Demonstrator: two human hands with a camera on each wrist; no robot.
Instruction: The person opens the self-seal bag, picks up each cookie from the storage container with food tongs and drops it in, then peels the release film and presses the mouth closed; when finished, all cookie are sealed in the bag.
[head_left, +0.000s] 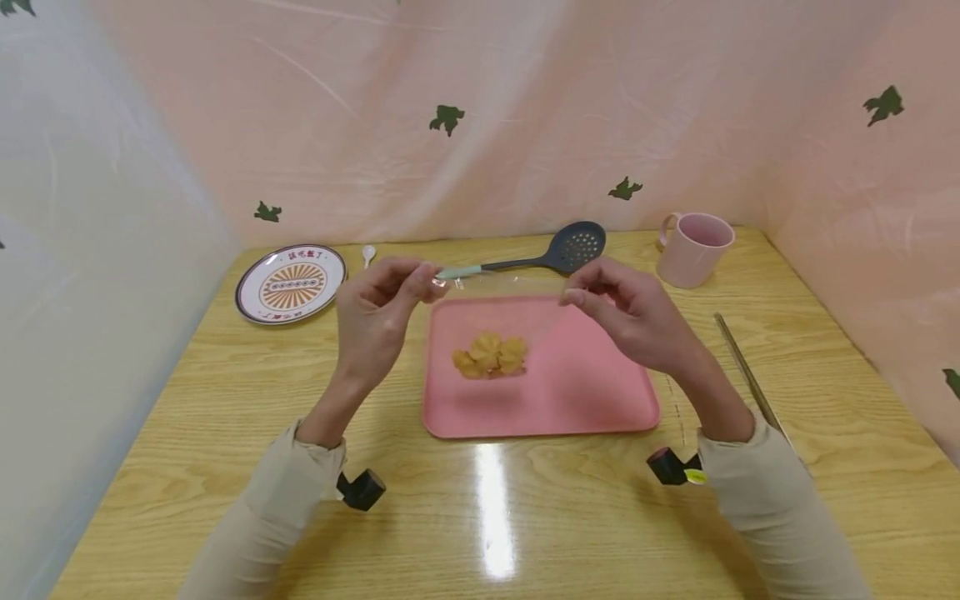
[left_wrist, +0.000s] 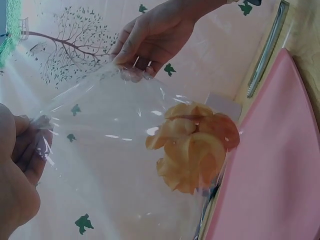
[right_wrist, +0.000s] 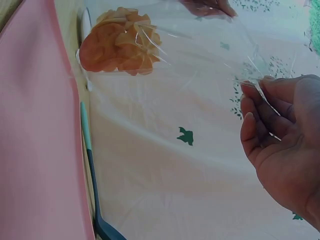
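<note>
A clear plastic bag (left_wrist: 115, 135) hangs stretched between my two hands, above the pink tray (head_left: 592, 383). Several yellow-orange curled pieces (head_left: 487, 356), which look like chips or pasta shells, are gathered in the lower part of the bag. My left hand (head_left: 378, 312) pinches one upper corner of the bag between thumb and fingers. The opposite upper corner is pinched by my right hand (head_left: 630, 312). In the right wrist view the right hand (right_wrist: 285, 120) has its thumb and index finger together on the film. Whether the bag's mouth is parted I cannot tell.
Behind the tray lies a slotted skimmer (head_left: 577, 247) with a mint handle. A patterned plate (head_left: 292, 283) and a small white spoon (head_left: 368, 255) are at the back left. At the back right stands a pink mug (head_left: 693, 250); metal chopsticks (head_left: 750, 379) lie on the right.
</note>
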